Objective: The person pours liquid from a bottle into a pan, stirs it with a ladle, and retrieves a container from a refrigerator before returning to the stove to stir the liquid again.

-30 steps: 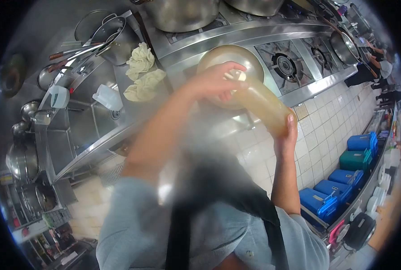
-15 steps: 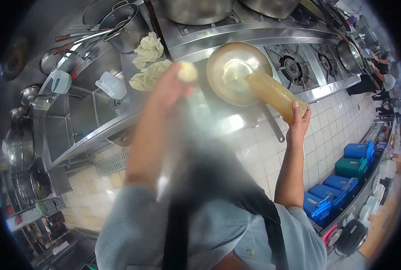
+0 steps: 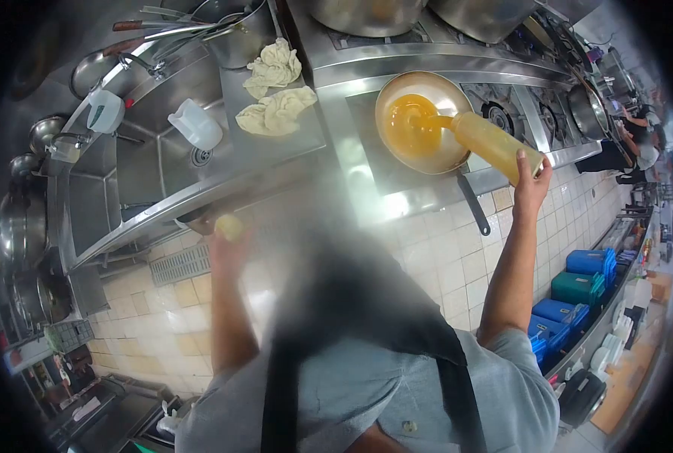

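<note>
My right hand (image 3: 530,183) is closed round the base of a tall, cloudy yellow bottle (image 3: 495,147). The bottle tilts down to the left, its mouth over a frying pan (image 3: 453,155) on the stove. Yellow-orange liquid (image 3: 413,134) streams from the mouth and pools in the pan. The pan's dark handle (image 3: 474,205) juts out toward me past the stove edge. Low at the left, over the floor and in front of the sink, my left hand (image 3: 229,245) is closed on a small round pale yellow cap (image 3: 229,226); both are blurred.
Crumpled cloths (image 3: 276,111) lie on the counter between sink and stove. A white plastic jug (image 3: 195,124) sits in the sink (image 3: 152,170). Large pots (image 3: 367,15) stand behind the pan, and burners (image 3: 498,117) lie to its right. Blue bins (image 3: 589,262) line the right side; a person (image 3: 642,147) stands far right.
The liquid has begun to flow from the bottle and now covers much of the pan's bottom. My left hand has dropped down and left, away from the cloths, with the cap.
</note>
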Motion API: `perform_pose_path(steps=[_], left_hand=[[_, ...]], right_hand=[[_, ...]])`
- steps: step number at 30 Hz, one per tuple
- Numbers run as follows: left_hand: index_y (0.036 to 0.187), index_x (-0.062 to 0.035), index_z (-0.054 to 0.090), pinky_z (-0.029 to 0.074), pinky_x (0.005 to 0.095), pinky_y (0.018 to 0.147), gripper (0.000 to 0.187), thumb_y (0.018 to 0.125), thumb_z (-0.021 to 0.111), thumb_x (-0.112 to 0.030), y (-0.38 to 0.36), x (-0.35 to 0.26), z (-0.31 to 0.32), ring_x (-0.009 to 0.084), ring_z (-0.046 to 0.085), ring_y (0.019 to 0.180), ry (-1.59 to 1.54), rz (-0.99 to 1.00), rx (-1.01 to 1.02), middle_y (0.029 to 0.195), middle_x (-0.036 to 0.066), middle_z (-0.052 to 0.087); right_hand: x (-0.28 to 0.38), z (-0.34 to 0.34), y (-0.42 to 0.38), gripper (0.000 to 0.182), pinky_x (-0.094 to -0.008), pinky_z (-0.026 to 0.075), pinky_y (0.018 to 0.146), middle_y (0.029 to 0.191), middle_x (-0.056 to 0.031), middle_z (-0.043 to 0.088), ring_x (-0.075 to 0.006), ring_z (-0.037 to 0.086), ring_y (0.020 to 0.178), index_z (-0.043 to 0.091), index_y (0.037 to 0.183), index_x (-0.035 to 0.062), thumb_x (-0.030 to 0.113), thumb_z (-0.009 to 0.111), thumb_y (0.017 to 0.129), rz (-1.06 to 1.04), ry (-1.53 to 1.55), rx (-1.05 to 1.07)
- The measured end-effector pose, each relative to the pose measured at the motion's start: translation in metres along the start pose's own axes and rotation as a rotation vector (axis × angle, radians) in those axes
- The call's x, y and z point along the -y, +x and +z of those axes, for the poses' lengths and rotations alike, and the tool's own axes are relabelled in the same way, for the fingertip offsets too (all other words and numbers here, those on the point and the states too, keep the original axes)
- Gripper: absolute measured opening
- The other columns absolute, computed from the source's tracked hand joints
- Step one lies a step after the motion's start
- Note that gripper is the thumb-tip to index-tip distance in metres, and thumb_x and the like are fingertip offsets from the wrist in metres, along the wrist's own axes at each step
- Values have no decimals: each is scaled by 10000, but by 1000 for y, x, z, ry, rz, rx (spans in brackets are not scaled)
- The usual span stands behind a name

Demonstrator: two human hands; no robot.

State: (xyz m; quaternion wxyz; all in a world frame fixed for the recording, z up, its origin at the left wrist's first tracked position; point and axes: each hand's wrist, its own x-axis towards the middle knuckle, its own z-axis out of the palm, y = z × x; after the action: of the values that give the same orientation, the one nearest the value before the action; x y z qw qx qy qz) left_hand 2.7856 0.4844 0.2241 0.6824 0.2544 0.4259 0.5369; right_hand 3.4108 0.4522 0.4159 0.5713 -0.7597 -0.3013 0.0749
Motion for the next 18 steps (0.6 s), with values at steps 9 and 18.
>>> perform_pose_path(steps=[9,18], left_hand=[[1124,-84,516,534,332,716,289,901,628,-231,-11,-2,-54,245,609,858,239,-8,-55,1047,94,592],[1091,-83,492,555,370,666,354,846,706,-222,-62,98,-230,255,558,734,416,-303,-275,956,96,495]], right_hand=[[92,12,6,735,-385,379,998,1244,-229,512,-310,499,1174,471,1306,8,422,749,766,-465,-502,54],[166,25,-3,721,-412,391,983,1208,-205,511,-353,497,1145,485,1317,72,416,765,749,-752,-605,91]])
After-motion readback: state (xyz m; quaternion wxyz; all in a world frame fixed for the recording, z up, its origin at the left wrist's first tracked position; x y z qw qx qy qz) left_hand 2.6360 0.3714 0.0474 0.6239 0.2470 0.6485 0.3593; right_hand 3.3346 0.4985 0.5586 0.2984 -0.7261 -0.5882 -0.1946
